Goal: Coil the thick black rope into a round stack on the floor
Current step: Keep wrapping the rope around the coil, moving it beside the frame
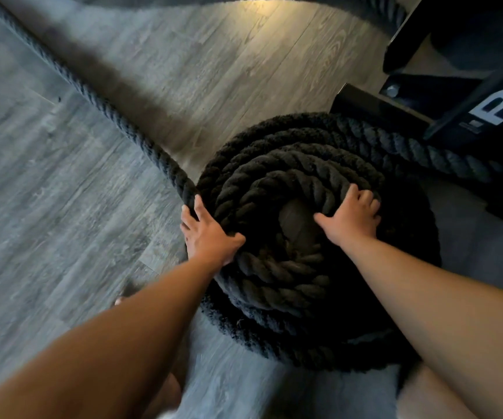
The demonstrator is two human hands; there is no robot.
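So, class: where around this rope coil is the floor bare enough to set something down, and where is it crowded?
Bare floor lies left of the straight rope run. Another bare wedge sits between that run, the coil and the black metal frame. It is crowded to the right, where the coil nearly meets the frame, and on the coil, under the left hand and right hand.

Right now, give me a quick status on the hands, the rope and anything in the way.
Left hand on coil's left edge, right hand pressing the top turns. Rope mostly stacked; a long tail lies uncoiled across the floor. Black frame close behind the stack.

Home gym, thick battle rope (289,213), black steel rack base (456,101), grey wood-look floor (62,207)
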